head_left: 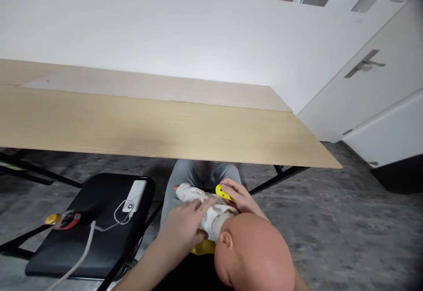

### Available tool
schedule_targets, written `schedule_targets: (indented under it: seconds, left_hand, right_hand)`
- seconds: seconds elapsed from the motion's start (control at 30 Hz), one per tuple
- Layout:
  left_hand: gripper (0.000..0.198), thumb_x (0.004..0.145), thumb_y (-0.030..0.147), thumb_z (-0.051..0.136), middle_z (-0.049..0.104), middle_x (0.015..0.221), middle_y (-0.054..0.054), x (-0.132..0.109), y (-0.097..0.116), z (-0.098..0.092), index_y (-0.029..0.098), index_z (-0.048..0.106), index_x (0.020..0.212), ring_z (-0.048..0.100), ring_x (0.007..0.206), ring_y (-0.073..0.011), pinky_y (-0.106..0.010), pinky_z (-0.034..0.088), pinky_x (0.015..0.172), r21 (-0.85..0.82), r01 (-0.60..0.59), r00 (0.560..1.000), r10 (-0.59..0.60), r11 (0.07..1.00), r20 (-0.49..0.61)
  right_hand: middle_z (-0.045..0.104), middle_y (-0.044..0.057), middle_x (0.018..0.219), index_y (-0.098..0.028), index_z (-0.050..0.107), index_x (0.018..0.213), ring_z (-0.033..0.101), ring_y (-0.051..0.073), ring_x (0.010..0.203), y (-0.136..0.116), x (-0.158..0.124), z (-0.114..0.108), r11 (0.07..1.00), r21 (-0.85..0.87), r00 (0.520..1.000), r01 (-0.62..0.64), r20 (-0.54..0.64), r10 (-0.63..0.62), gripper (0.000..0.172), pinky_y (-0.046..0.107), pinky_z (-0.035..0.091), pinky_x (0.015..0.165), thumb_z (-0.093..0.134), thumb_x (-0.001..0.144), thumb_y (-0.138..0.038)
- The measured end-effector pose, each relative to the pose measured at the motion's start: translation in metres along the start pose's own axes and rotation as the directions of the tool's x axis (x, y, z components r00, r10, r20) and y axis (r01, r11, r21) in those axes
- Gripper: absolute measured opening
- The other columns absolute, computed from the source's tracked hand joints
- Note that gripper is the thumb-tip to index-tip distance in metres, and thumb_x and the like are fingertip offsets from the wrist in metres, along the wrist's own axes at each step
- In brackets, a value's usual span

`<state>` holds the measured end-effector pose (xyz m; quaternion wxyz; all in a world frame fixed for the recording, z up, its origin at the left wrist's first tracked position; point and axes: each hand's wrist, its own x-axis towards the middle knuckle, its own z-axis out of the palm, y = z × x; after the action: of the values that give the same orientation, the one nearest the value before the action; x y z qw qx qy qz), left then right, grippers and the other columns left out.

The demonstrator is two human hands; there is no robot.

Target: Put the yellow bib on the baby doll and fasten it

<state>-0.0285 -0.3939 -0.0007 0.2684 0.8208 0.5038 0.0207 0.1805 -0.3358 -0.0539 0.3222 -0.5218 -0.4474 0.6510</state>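
Observation:
A baby doll (pixel 254 256) with a bald head lies on my lap, dressed in a white garment (pixel 211 214), its legs pointing toward the table. My left hand (pixel 185 227) rests flat on the doll's chest, fingers stretched over the white cloth. My right hand (pixel 239 196) is on the doll's far side with its fingers curled around a yellow piece (pixel 223 193). More yellow (pixel 203 248) shows under the doll by its neck.
A long light wooden table (pixel 158 128) stretches across in front, with a white wall behind. To my left a black chair (pixel 95 225) carries a white power bank (pixel 135 194) with a cable and a small red-and-yellow object (pixel 62 219). White cabinets (pixel 373 88) stand at right.

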Motion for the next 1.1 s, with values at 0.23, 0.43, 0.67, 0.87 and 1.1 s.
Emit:
schedule_targets:
  seconds: [0.23,0.43,0.67,0.87,1.1]
  left_hand:
    - [0.028,0.083,0.022,0.056,0.065,0.107,-0.008,0.017,0.000,0.012,0.023,0.065,0.110,0.061,0.095,-0.0280,-0.041,0.048,0.082,0.170,-0.112,0.988,0.127,0.979,-0.086]
    - [0.018,0.080,0.039,0.066,0.066,0.091,-0.001,0.013,-0.014,0.008,0.022,0.065,0.084,0.062,0.083,-0.0210,-0.031,0.045,0.076,0.047,-0.285,0.955,0.288,0.958,-0.077]
    - [0.029,0.077,0.029,0.070,0.053,0.064,0.001,0.008,-0.015,-0.006,0.016,0.052,0.059,0.048,0.059,-0.0115,-0.026,0.029,0.055,-0.190,-0.359,0.900,0.285,0.914,-0.328]
    - [0.020,0.077,0.024,0.071,0.055,0.069,0.000,0.014,-0.018,-0.028,0.015,0.059,0.063,0.051,0.065,-0.0118,-0.023,0.035,0.059,-0.562,-0.340,0.925,0.162,0.754,-0.342]
    - [0.006,0.067,0.014,0.065,0.058,0.063,0.003,0.049,-0.017,-0.073,0.015,0.061,0.062,0.053,0.064,-0.0121,-0.021,0.039,0.059,-0.728,-0.210,0.953,-0.029,0.653,-0.301]
  right_hand:
    - [0.050,-0.001,0.071,-0.018,0.054,0.082,0.043,0.009,0.060,-0.002,0.000,0.008,0.997,0.070,0.999,-0.044,0.010,0.043,0.049,0.022,0.030,0.053,0.073,0.066,-0.060]
    - [0.053,-0.002,0.070,-0.020,0.059,0.097,0.049,0.010,0.062,-0.017,-0.017,-0.008,0.999,-0.005,0.998,0.032,-0.057,-0.033,0.041,0.021,0.034,0.053,0.069,0.076,-0.054]
    - [0.062,0.004,0.120,-0.025,0.067,0.111,0.061,0.017,0.097,-0.051,-0.067,-0.050,0.939,-0.326,0.980,0.107,-0.124,-0.155,0.032,0.023,0.048,0.076,0.065,0.085,-0.044]
    - [0.070,0.006,0.096,-0.028,0.048,0.142,0.065,0.020,0.076,-0.068,-0.098,-0.058,0.879,-0.474,0.995,0.051,0.105,-0.001,0.063,0.028,0.053,0.064,0.065,0.085,-0.046]
    - [0.070,0.008,0.109,-0.024,0.070,0.116,0.065,0.030,0.100,-0.083,-0.083,-0.048,0.675,-0.669,0.932,0.312,0.077,-0.354,0.039,0.035,0.056,0.081,0.063,0.083,-0.043]
